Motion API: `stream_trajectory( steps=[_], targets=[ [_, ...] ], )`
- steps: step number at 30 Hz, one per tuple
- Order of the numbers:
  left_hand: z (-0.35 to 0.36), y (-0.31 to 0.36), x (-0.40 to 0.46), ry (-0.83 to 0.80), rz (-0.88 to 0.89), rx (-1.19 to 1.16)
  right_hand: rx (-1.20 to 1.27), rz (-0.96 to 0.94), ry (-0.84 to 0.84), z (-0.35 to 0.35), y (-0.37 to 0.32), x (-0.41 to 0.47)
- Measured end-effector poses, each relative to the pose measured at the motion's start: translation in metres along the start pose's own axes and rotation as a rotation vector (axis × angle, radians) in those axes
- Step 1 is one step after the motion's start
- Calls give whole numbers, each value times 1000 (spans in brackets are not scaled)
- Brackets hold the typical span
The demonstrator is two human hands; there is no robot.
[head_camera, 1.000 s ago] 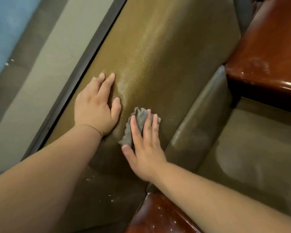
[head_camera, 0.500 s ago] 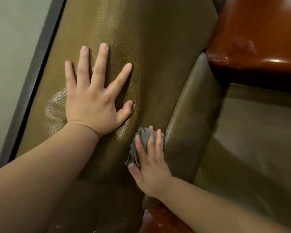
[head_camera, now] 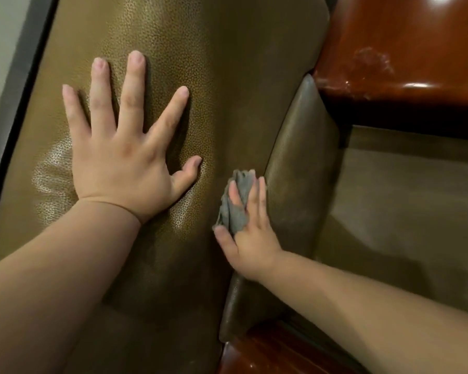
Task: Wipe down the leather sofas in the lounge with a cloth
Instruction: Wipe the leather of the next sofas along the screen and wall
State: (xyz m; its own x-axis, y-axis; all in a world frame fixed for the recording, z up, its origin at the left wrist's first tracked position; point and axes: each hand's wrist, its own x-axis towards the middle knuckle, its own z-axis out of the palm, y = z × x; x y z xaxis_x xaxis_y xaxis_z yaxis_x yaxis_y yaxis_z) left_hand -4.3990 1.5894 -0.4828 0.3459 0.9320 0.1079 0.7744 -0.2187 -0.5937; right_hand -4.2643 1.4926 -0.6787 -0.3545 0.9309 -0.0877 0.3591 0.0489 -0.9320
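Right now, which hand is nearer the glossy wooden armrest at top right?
Right. The right hand presses the cloth below the armrest; the left hand lies farther left.

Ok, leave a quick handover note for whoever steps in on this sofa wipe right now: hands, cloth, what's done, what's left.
Left hand: flat, fingers spread, pressing on the sofa's olive leather panel.
Right hand: straight fingers pressing the grey cloth against that panel, right beside the darker leather cushion.
Done: cannot tell how much has been wiped; the leather shows a sheen near the left wrist.
Left: probably the rest of the panel, the cushion and the seat. The glossy wooden armrest shows smudges.
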Motion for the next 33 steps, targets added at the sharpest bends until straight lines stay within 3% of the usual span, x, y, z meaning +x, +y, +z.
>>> stream_trajectory(
  steps=[3, 6, 9, 12, 14, 17, 20, 22, 24, 27, 29, 31, 33],
  targets=[
    [4, -3, -3, 16, -2, 22, 94, 99, 332, -38, -3, 87],
    [4, 1, 1, 25, 2, 24, 196, 310, 468, -90, 2, 161],
    [3, 0, 0, 24, -13, 9, 131, 195, 392, -63, -9, 125],
    [3, 0, -1, 49, -16, 16, 40, 46, 131, -19, -6, 38],
    [4, 1, 0, 55, -19, 5, 51, 37, 64, -29, 9, 50],
    [8, -1, 0, 67, -7, 7, 91, 75, 304, -75, 13, 128],
    [9, 0, 0, 71, -13, 9, 121, 256, 457, -118, 18, 190],
    [9, 0, 1, 62, -19, 10, 144, 261, 471, -113, 10, 187],
    [7, -1, 1, 47, -25, 8, 118, 126, 438, -78, -3, 146],
    [3, 0, 0, 31, -22, 5, 47, 30, 189, -24, -8, 57],
    [3, 1, 1, 24, -17, 1, -12, -12, 110, -34, 7, 56],
    [4, 2, 2, 24, -19, 3, -59, -8, 211, -68, 22, 103],
    [6, 2, 1, 28, -19, 2, -92, 119, 374, -106, 32, 159]
  ],
)
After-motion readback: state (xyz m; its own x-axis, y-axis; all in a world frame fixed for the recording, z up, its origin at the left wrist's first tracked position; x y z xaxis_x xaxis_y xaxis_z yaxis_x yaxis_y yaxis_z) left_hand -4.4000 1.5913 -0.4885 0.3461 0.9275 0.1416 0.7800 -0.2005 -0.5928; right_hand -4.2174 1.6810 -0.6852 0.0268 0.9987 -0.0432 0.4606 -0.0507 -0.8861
